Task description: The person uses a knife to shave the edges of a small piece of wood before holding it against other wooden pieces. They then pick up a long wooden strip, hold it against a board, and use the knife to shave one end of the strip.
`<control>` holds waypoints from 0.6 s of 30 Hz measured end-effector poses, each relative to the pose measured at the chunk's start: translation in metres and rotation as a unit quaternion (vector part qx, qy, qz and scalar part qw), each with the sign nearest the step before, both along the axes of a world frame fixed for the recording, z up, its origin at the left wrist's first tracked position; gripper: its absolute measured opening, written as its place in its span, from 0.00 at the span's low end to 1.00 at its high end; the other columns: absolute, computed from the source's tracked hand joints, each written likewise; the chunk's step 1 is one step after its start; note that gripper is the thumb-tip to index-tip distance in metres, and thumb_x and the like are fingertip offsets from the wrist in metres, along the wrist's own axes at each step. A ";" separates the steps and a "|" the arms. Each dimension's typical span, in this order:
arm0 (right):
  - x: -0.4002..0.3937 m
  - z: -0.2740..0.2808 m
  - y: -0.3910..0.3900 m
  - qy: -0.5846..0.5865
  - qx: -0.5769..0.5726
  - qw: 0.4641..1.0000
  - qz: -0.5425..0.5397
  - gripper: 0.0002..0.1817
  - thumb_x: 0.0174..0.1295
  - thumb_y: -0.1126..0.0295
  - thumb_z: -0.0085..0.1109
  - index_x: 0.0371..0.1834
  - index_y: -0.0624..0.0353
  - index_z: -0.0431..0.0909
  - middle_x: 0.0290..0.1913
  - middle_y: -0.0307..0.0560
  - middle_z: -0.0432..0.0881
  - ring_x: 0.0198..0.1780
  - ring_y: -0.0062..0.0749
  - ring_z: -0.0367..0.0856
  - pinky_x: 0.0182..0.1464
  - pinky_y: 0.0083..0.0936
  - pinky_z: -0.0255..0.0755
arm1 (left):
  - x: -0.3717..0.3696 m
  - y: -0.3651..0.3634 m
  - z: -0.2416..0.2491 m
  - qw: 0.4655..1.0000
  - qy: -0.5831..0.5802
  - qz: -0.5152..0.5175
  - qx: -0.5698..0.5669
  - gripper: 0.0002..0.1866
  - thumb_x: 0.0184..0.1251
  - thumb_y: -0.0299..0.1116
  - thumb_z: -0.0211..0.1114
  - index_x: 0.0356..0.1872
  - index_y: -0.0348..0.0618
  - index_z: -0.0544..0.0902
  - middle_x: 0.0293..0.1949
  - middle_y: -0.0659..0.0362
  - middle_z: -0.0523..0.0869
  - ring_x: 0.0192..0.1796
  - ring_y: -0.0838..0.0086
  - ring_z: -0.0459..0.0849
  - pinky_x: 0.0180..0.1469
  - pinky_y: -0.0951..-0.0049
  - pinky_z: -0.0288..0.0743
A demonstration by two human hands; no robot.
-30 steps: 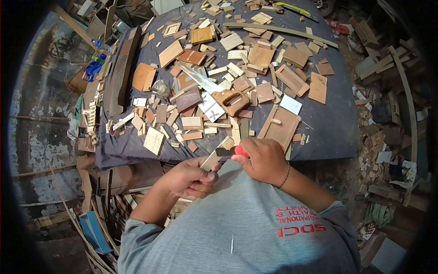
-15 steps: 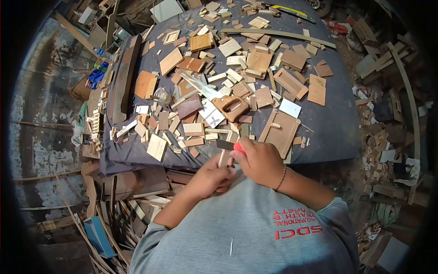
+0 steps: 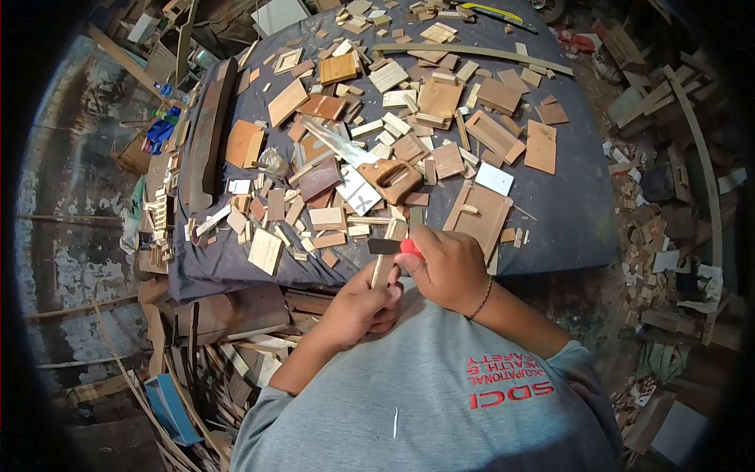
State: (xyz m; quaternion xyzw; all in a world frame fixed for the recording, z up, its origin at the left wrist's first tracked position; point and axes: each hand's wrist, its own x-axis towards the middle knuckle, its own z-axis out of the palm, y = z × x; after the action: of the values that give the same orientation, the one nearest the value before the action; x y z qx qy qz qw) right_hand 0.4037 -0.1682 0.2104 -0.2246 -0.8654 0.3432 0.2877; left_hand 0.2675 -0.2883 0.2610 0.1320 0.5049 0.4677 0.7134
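Stick before saw, blocks behind (on cloth)

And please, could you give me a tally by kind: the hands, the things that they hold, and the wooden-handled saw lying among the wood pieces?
Hands: 2 (left hand, right hand)
Red-handled tool with flat blade, in the right hand: 1
Wood strip, in the left hand: 1
Wooden-handled saw: 1
Total: 5

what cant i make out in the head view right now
Head view:
- Rounded red tool handle: mostly hidden inside the right hand.
- Narrow pale wooden strip: lower end covered by the left hand.
- Slim yellow-and-black object: any markings too small to read.
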 end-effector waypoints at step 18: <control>0.085 -0.048 0.031 -0.146 -0.052 0.946 -0.284 0.11 0.69 0.59 0.51 0.37 0.56 0.74 0.25 0.58 0.78 0.29 0.58 0.80 0.28 0.46 0.71 | -0.125 -0.123 0.074 0.961 -0.257 0.079 -0.063 0.10 0.62 0.25 0.58 0.43 0.44 0.70 0.17 0.68 0.65 0.12 0.88 0.58 0.11 0.82 0.44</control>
State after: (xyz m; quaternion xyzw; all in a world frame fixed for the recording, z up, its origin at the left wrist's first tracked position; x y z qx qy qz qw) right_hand 0.4888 -0.1370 0.1626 -0.5232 -0.7792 0.2554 0.2321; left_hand 0.1422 -0.4117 0.3350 -0.0782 0.3423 0.5075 0.7869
